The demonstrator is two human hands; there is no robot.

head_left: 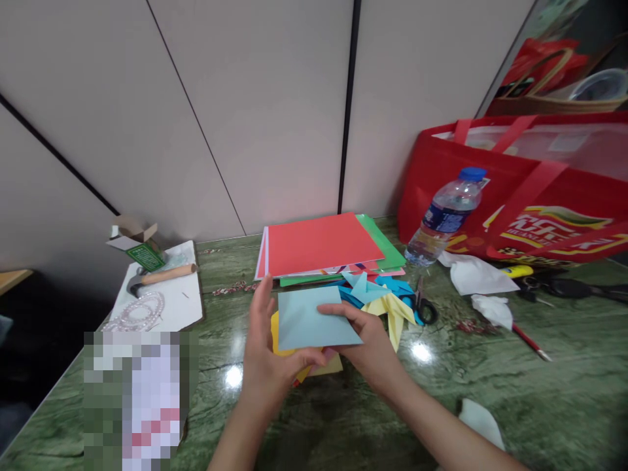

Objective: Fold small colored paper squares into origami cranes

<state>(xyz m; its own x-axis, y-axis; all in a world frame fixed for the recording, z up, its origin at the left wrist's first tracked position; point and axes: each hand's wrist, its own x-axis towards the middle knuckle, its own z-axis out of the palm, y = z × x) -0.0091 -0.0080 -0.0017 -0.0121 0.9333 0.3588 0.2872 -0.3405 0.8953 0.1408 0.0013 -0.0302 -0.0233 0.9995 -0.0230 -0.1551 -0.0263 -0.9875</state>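
A light blue sheet of paper (307, 320), small and roughly square, is held over the table in front of me. My right hand (363, 333) pinches its right side, index finger lying on top and the thumb hidden beneath. Beside the left edge, my left hand (269, 347) has its fingers stretched up and its thumb spread along the lower edge; whether it touches the sheet is hard to tell. Yellow paper (275, 333) shows partly behind the sheet. Folded paper shapes, one light blue (366, 289) and one pale yellow (392, 311), lie just beyond my right hand.
Coloured sheets (318, 245) are stacked against the wall. Black-handled scissors (426, 311), a water bottle (444, 219), a red bag (490, 196), crumpled tissue (478, 273) and a red pen (532, 342) are rightward. Leftward, a hammer (164, 275), small green box (147, 255) and clear coil (140, 311) rest on a white board.
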